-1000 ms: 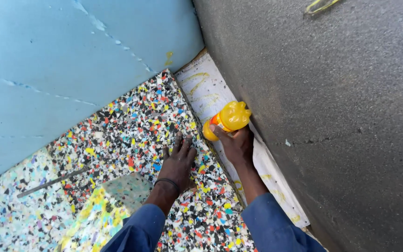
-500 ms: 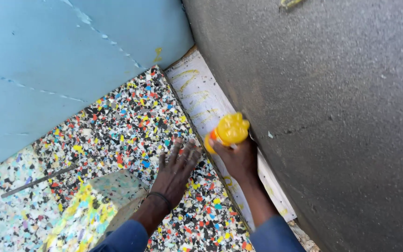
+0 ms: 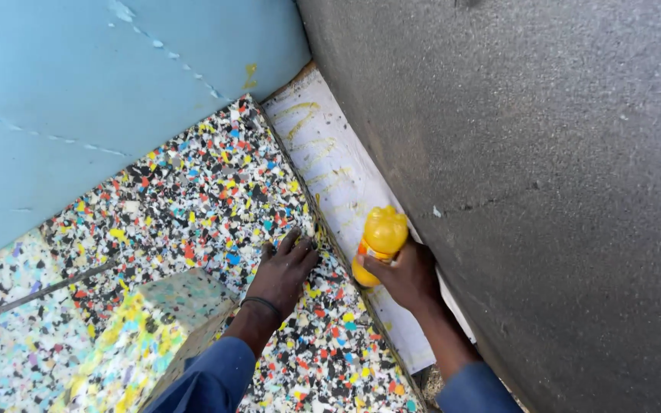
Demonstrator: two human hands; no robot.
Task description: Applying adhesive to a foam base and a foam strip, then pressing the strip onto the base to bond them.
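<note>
My right hand (image 3: 407, 277) grips a yellow squeeze bottle (image 3: 377, 243), tipped nozzle-down onto a narrow white strip (image 3: 330, 164) that runs between the speckled foam and the grey foam. Wavy yellow glue lines cover the far part of that strip. My left hand (image 3: 283, 271) lies flat, fingers spread, on the multicoloured speckled foam slab (image 3: 200, 195), close to its edge beside the white strip. Both arms wear blue sleeves; a dark band circles the left wrist.
A large grey foam block (image 3: 544, 153) rises on the right. A light blue foam sheet (image 3: 93, 84) stands at the back left. A paler speckled foam block (image 3: 143, 329) sits near my left forearm, and a thin dark rod (image 3: 47, 287) lies on the foam at left.
My right hand has drawn the bottle back along the white strip toward me, leaving more yellow lines behind. My left hand has slid a little nearer as well.
</note>
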